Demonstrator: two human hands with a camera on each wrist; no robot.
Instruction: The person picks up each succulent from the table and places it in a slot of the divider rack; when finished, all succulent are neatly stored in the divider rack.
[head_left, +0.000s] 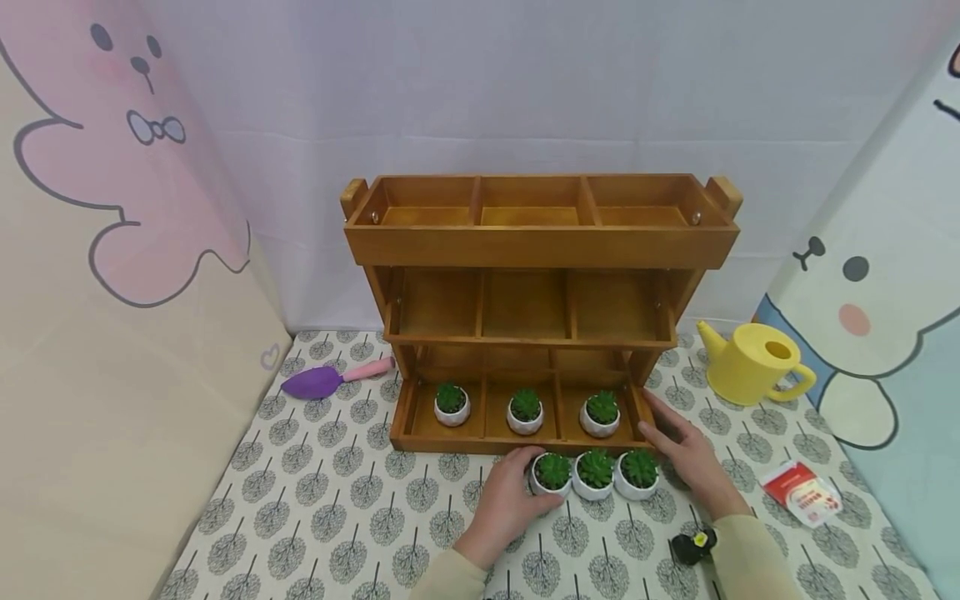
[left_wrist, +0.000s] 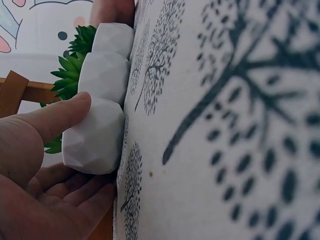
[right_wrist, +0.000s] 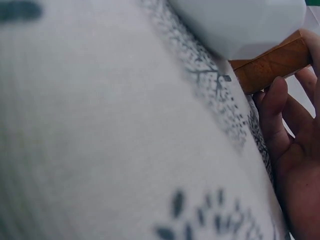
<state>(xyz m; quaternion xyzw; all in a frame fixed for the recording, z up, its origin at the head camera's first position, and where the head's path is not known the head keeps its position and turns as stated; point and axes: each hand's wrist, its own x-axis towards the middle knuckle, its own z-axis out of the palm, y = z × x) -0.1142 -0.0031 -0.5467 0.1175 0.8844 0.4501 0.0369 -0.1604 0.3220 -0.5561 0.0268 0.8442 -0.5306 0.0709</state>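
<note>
Pot row fronts shelf, parallel; your left fingers grip left-end pot, right fingers loose at shelf's right end.

Three white-potted succulents stand touching, one pinched in the left hand; brown tiered shelf against right hand.

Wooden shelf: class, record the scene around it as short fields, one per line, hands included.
Left hand: holds the leftmost front plant
Right hand: touches the wooden shelf at its lower right front corner
Front row: three white-potted plants on patterned cloth
Lowest tier: three more plants, one per compartment
Left of shelf: pink-handled purple trowel
Right of shelf: yellow watering can; red-and-white packet
</note>
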